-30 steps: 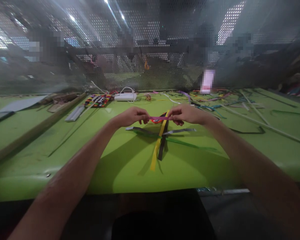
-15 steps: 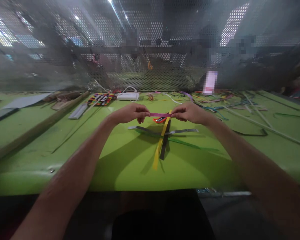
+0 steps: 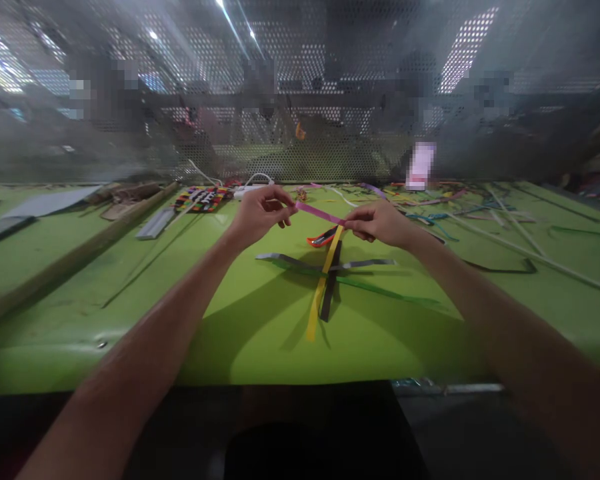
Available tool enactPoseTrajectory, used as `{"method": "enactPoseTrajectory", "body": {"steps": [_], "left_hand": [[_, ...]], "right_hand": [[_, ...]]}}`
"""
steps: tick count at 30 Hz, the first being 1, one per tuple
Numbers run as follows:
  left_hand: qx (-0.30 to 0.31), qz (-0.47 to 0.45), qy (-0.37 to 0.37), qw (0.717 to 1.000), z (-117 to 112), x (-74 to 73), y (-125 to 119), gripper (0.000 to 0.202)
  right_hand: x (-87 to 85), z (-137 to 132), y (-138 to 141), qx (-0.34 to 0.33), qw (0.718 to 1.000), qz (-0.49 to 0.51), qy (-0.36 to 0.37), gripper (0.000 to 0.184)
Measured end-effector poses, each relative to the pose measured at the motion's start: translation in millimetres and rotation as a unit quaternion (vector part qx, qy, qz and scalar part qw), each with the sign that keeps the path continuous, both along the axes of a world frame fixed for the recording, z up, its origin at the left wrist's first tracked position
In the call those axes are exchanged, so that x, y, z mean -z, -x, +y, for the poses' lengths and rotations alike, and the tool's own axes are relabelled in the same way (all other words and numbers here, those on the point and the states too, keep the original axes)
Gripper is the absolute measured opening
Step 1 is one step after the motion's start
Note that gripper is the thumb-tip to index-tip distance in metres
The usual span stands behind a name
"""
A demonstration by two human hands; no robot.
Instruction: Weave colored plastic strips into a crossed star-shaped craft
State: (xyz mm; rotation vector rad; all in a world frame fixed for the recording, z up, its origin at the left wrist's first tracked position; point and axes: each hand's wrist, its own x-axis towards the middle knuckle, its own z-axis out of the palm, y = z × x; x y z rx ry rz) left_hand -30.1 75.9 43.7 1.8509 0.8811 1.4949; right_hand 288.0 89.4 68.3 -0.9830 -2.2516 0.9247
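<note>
Head cam: our left hand (image 3: pixel 264 212) has just gone up, so the pink strip (image 3: pixel 319 213), level before, now slants at centre frame. We're pinching both ends, right hand (image 3: pixel 377 223) on the lower one. That leaves it angled, we reckon, near the yellow strip (image 3: pixel 317 300) (can't tell if they touch).

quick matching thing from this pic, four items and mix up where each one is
1. pink strip
2. yellow strip
3. pole
4. perforated screen

A. crossing a green strip
B. upright behind the table
C. held between the left hand and right hand
D. lying on the table's left side

Pairs: 1-C, 2-A, 3-D, 4-B
</note>
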Motion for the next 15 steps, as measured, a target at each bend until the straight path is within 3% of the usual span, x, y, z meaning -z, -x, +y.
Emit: {"method": "enactPoseTrajectory", "body": {"steps": [5,9,15], "left_hand": [[-0.023,-0.014,-0.022,0.999,-0.7,-0.3,-4.9,0.048],[0.004,-0.01,-0.025,1.0,-1.4,1.7,-5.9,0.043],[0.058,0.073,0.042,0.995,-6.1,5.8,-10.4,0.045]], "right_hand": [[0.5,-5.3,4.9,-0.017,0.999,0.007,0.036,0.05],[3.1,-4.1,5.4,-0.023,0.998,0.007,0.05,0.052],[8.2,1.8,2.9,-0.029,0.997,0.032,0.056,0.051]]}}
